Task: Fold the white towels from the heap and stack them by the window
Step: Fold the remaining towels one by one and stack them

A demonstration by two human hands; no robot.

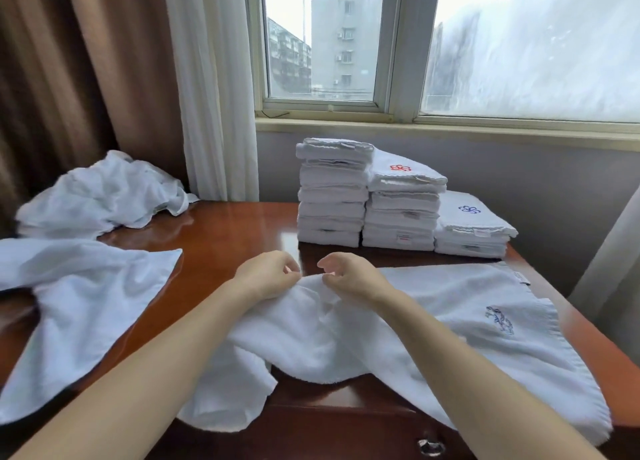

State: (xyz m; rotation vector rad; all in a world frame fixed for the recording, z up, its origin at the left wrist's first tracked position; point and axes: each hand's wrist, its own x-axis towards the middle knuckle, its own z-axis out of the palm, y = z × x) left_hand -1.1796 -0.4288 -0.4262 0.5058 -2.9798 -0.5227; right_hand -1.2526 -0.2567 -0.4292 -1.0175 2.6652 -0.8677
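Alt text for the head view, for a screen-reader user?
Two bare hands, left hand and right hand, pinch the far edge of a white towel lying on a wooden table. Behind it three stacks of folded towels stand under a window; a crumpled heap lies far left.

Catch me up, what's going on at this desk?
A person is partway through folding white towels on a wooden desk. The left hand and right hand pinch the bunched far edge of an embroidered towel, which lies unfolded in front of them. Three stacks of folded towels stand under the window. A crumpled heap waits at the far left, and another loose towel lies nearer, draped over the desk's edge.
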